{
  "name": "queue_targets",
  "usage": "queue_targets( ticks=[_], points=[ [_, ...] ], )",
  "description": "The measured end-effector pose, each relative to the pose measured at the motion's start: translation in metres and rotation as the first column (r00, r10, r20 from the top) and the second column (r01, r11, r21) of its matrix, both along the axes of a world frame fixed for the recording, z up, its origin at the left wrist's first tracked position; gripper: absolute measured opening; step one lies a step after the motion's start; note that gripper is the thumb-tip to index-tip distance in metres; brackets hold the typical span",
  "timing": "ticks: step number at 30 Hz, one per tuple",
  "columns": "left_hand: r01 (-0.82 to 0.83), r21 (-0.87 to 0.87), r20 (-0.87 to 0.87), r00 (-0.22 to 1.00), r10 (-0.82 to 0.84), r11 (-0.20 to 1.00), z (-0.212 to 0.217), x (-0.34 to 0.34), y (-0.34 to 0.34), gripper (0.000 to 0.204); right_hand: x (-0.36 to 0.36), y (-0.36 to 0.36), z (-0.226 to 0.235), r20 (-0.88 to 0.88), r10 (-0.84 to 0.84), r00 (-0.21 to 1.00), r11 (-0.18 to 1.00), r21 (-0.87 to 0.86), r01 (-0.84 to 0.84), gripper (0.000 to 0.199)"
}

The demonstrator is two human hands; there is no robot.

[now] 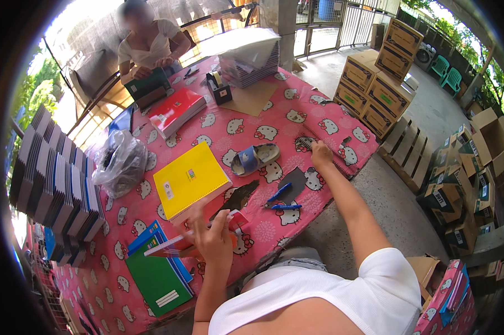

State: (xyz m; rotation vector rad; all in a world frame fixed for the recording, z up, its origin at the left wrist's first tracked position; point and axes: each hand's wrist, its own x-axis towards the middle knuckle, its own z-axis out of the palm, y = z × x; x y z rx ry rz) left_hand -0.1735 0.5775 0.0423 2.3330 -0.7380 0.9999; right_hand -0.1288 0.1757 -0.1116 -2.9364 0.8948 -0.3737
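My left hand [211, 240], partly smeared by motion, is closed on a tilted red notebook [176, 245] seen nearly edge-on; its far side is hidden by the hand. Beside it lie a green notebook [160, 279] and a yellow spiral notebook [190, 178]. Farther right, my right hand [321, 154] rests at the table's right side with its fingers pinched together, and what they hold is too small to make out. A blue slide sandal [254, 159] lies left of that hand. Nearer are two blue pens [278, 192] and a dark flat piece [294, 181].
A pink patterned cloth covers the table [263, 226]. Stacked notebooks [56, 178] rise at left beside a plastic bag [121, 164]. Across sits a person [154, 50] holding a dark green notebook. Near them are a red notebook [176, 111] and a tape dispenser [218, 89]. Cartons [386, 95] stand right.
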Motion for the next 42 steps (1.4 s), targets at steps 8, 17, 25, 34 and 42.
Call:
queue_targets(
  ticks=[8,17,25,34,42],
  points=[
    [0.102,-0.115,-0.192,0.974,-0.123,0.988,-0.006,0.012,0.006,0.010,0.000,-0.011,0.008,-0.064,0.020,0.998,0.993,0.118,-0.012,0.029],
    [0.236,-0.066,-0.233,0.941,-0.245,0.969,-0.003,0.005,0.021,0.015,-0.009,0.031,0.036,0.271,0.059,0.961,0.979,0.173,-0.109,0.023],
    [0.177,-0.207,-0.247,0.942,-0.226,0.962,0.001,0.009,0.014,0.013,-0.066,0.198,0.134,0.604,0.514,0.609,0.378,0.478,-0.793,0.022],
    [0.184,-0.183,-0.260,0.938,-0.228,0.966,-0.003,0.006,0.022,0.014,-0.061,0.210,0.156,0.634,0.557,0.536,0.314,0.437,-0.843,0.019],
    [0.198,-0.173,-0.221,0.947,-0.234,0.965,-0.009,0.007,0.020,0.012,-0.038,0.203,0.164,0.621,0.696,0.360,0.076,0.435,-0.897,0.018]
  ],
)
